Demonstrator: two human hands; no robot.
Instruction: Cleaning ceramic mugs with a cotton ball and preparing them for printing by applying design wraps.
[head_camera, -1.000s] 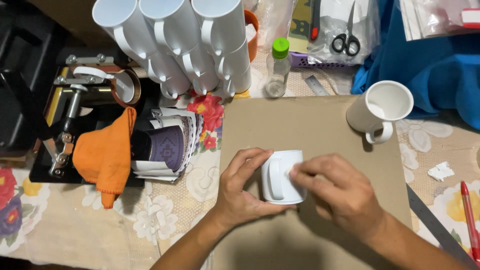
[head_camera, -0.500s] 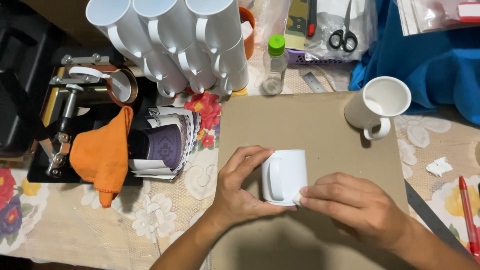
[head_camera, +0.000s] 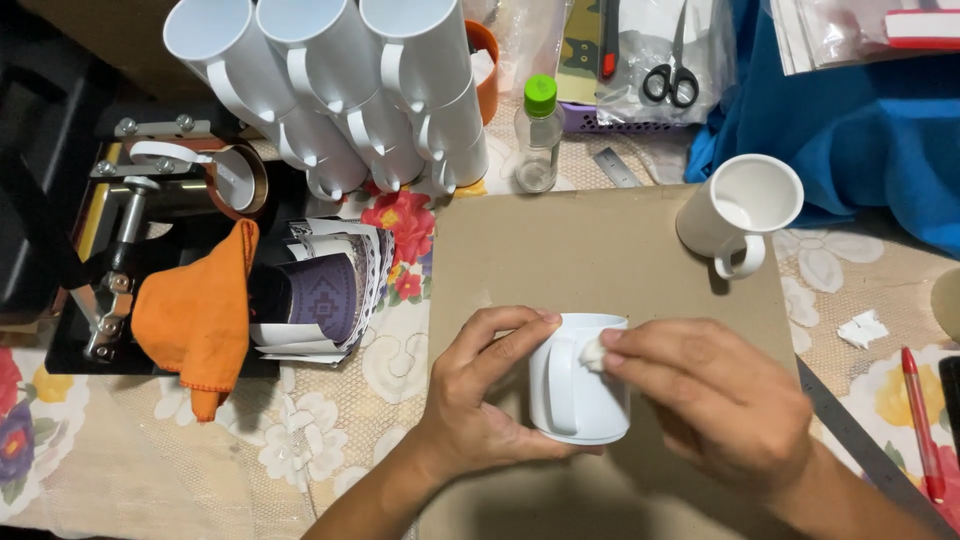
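Hands (head_camera: 480, 410) (head_camera: 720, 400) cradle glossy white cylindrical mug (head_camera: 575, 390) on matte cardboard (head_camera: 560, 250).

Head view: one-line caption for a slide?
Left hand steadies a white mug on cardboard while right hand rubs it.

The white mug (head_camera: 578, 385) at lower centre turned so its handle came to face up toward the camera; the right hand (head_camera: 715, 400) shifted from covering its right side to pressing a small white wad (head_camera: 593, 352) against its upper rim
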